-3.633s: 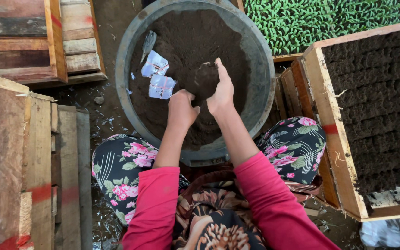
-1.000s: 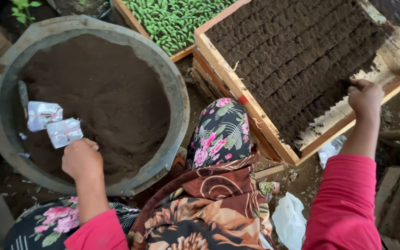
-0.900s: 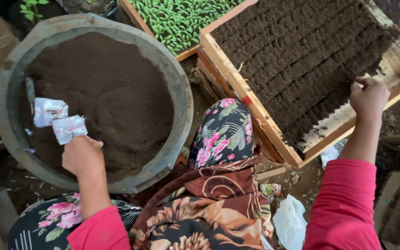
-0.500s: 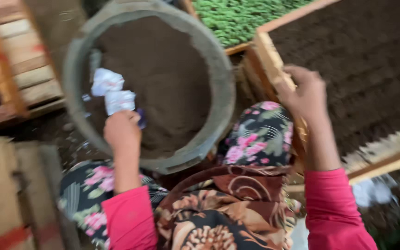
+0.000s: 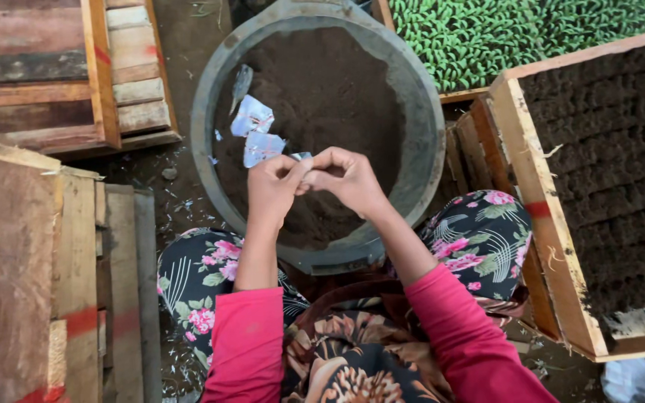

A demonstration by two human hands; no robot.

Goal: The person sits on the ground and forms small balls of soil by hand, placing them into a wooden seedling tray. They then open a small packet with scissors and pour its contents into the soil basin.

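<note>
Over a round grey basin (image 5: pixel 428 127) filled with dark soil (image 5: pixel 330 89), my left hand (image 5: pixel 272 188) and my right hand (image 5: pixel 346 179) meet fingertip to fingertip. Between them they pinch a small clear plastic bag (image 5: pixel 301 157), only a corner of which shows. Two bundles of folded clear plastic bags (image 5: pixel 255 130) lie on the soil just left of my hands. Both sleeves are pink.
A wooden tray (image 5: pixel 543 216) packed with rows of dark soil blocks stands at the right. A bed of green seedlings (image 5: pixel 502 33) lies at the top right. Stacked wooden planks and trays (image 5: pixel 39 224) fill the left side. My knees in flowered cloth flank the basin.
My right hand has left the soil-block tray and come back over the basin to join my left hand on a small plastic bag. The view swung back left.
</note>
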